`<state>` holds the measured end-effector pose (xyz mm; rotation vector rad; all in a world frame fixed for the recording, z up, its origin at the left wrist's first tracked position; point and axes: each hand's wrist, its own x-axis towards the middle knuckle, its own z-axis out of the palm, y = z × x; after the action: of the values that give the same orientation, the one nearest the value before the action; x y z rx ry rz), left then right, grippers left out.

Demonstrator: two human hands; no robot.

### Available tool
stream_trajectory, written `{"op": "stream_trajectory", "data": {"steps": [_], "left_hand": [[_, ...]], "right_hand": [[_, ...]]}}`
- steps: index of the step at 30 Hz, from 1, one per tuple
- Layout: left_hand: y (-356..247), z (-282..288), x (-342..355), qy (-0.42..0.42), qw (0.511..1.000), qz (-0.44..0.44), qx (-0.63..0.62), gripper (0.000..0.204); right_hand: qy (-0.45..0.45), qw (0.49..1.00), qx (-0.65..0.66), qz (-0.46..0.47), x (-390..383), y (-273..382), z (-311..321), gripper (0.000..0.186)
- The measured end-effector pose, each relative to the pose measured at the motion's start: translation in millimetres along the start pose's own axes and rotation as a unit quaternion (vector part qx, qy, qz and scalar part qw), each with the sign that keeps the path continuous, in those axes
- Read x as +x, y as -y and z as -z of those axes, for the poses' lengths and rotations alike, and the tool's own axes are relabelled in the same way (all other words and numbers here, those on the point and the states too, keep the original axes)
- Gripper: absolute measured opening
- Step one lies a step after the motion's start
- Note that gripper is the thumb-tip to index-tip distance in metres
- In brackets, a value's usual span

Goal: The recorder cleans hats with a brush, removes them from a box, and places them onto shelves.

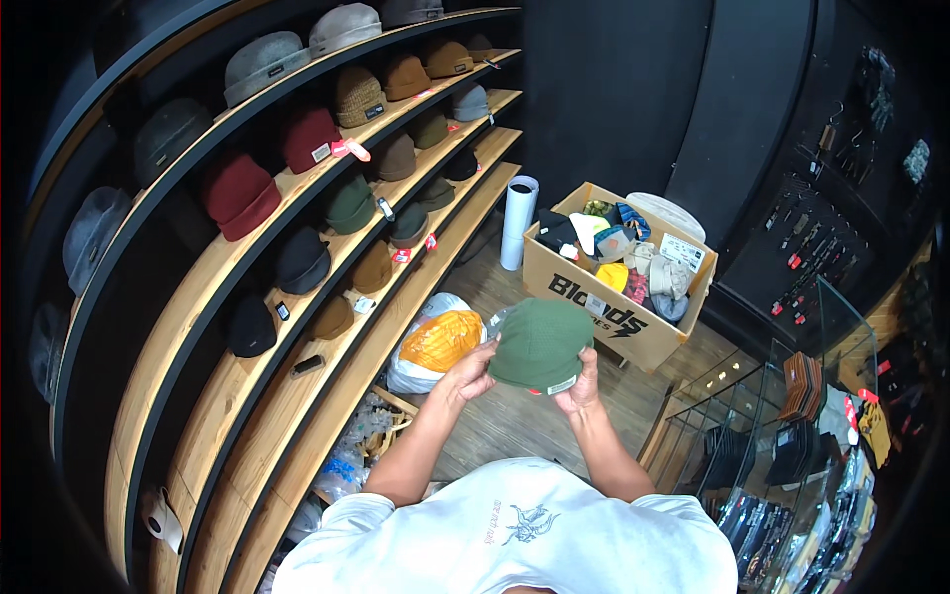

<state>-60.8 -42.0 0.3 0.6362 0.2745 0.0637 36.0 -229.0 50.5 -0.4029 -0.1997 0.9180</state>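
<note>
A green knit beanie [541,342] is held up in front of my chest, its rounded crown toward the far side. My left hand [472,371] grips its left edge, fingers partly hidden behind the fabric. At the lower right edge, my right hand [579,384] pinches the beanie beside a small white label [562,385]. A bit of red shows under the near rim. Just left of the beanie, a white plastic bag with an orange bundle [442,340] sits on the floor.
Curved wooden shelves [297,411] on the left carry rows of beanies, some with red tags. Ahead stands an open cardboard box [633,332] full of caps, beside a white roll [518,223]. A glass display case [757,436] with wallets is at right. Loose plastic bags [341,460] lie low at left.
</note>
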Motion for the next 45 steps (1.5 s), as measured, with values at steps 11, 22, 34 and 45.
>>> {"op": "stream_trajectory", "data": {"steps": [11, 22, 34, 45], "left_hand": [[-22, -46, -22, 0.082, 0.970, 0.046, -0.223, 0.052], [0, -16, -19, -0.018, 0.965, -0.157, -0.210, 0.036], [27, -21, -25, -0.126, 0.980, -0.141, -0.056, 0.025], [39, -5, -3, -0.124, 0.963, -0.123, -0.207, 0.024]], "right_hand": [[-0.003, 0.999, -0.035, -0.028, 8, 8, 19, 0.063], [0.008, 0.988, -0.134, -0.081, 11, 7, 30, 0.050], [-0.059, 0.975, -0.213, -0.040, 13, -8, 33, 0.041], [-0.145, 0.989, 0.009, -0.011, 4, -10, -20, 0.038]]}}
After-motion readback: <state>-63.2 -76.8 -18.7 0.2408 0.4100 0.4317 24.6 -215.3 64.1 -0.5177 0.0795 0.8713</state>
